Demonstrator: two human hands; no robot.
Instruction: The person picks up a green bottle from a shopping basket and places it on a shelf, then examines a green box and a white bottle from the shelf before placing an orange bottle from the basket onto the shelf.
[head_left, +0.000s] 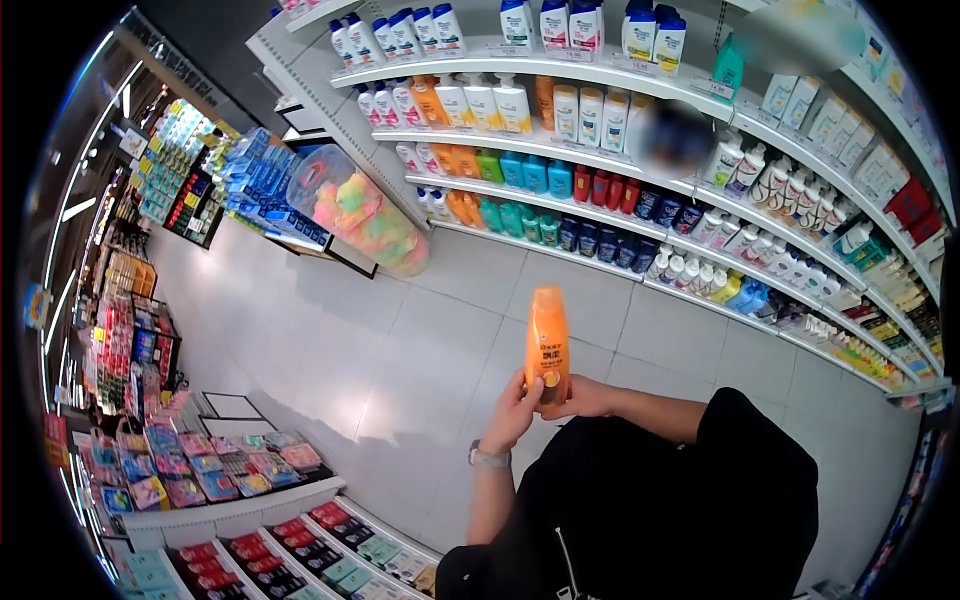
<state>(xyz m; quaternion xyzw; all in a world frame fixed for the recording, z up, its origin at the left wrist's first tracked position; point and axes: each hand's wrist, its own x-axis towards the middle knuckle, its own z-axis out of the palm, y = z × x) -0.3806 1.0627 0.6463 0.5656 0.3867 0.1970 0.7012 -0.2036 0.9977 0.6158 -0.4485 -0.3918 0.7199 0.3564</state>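
Observation:
An orange shampoo bottle (pixel 548 335) stands nearly upright in front of my body, its printed label turned toward me. My left hand (pixel 516 408), with a watch (pixel 490 457) on the wrist, grips the bottle's lower left side, the thumb lying across its front. From the right, my right hand (pixel 583 398) closes around the base; most of its fingers are hidden behind the bottle. Similar orange bottles (pixel 427 102) stand on the shelving ahead.
Curved white shelves (pixel 590 153) with rows of bottles run across the front and right. A clear bin (pixel 370 215) of colourful puffs stands on the tiled floor (pixel 440 335). Packaged goods (pixel 215 470) fill a low display at the lower left.

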